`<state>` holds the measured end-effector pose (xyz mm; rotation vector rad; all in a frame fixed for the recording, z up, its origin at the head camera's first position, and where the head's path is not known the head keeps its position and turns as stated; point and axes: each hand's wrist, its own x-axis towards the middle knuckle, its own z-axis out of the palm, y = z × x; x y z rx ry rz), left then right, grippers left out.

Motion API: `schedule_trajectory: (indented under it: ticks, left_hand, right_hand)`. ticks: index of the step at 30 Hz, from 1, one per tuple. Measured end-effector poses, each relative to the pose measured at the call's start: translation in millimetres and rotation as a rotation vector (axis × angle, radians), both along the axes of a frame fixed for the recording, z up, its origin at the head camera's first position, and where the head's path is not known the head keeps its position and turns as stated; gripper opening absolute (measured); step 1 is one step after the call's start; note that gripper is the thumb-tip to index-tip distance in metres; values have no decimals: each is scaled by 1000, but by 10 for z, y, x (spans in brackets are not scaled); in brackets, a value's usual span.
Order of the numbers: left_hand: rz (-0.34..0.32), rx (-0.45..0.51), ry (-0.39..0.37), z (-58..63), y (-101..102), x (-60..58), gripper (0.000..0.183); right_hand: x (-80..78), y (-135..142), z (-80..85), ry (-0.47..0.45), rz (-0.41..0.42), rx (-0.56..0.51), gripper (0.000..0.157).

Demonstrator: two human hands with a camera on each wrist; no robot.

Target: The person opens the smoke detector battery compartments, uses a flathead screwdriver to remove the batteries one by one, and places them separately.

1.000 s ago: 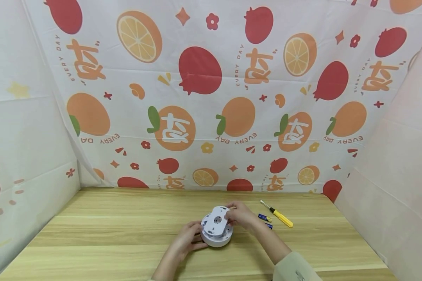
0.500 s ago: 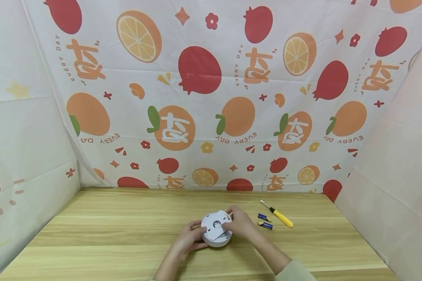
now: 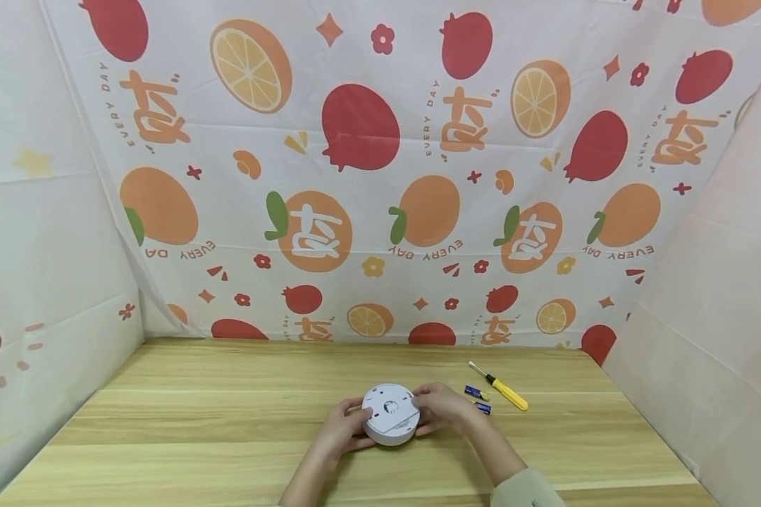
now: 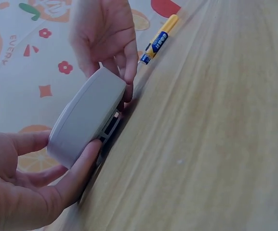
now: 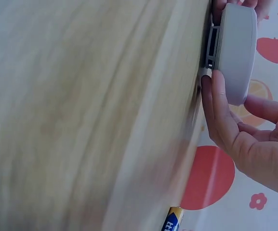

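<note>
A round white smoke detector sits between both hands, its flat white back plate facing up and lying level with the rim. My left hand grips its left side, thumb on the top edge and fingers at the lower edge. Opposite, my right hand holds the right edge with the thumb above and fingers below. The left wrist view shows the smooth side wall of the detector and a dark slotted part underneath, close over the table. That slotted part also shows in the right wrist view.
Two blue-and-yellow batteries lie just right of my right hand, one partly behind it. Beyond them rests a screwdriver with a yellow handle. The wooden table ends at a fruit-print cloth behind, with pale cloths at both sides.
The back plate, earlier held tilted above the body by my right hand, now lies flat on it. My right hand has shifted to the detector's right edge; the left stays put.
</note>
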<state>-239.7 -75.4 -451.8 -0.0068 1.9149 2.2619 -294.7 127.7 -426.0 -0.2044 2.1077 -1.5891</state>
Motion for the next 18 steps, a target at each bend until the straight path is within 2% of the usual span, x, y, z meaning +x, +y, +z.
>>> schedule_trajectory:
  ticks: [9,18]
  left_hand:
    - [-69,54,-10,-5,-42,-20,62]
    - [-27,21,10,27,-5,19,49]
  right_hand:
    - [-8,-15,-8,-38,-20,-41,31]
    - [-1,-34,-16,-48,-25,-63,33]
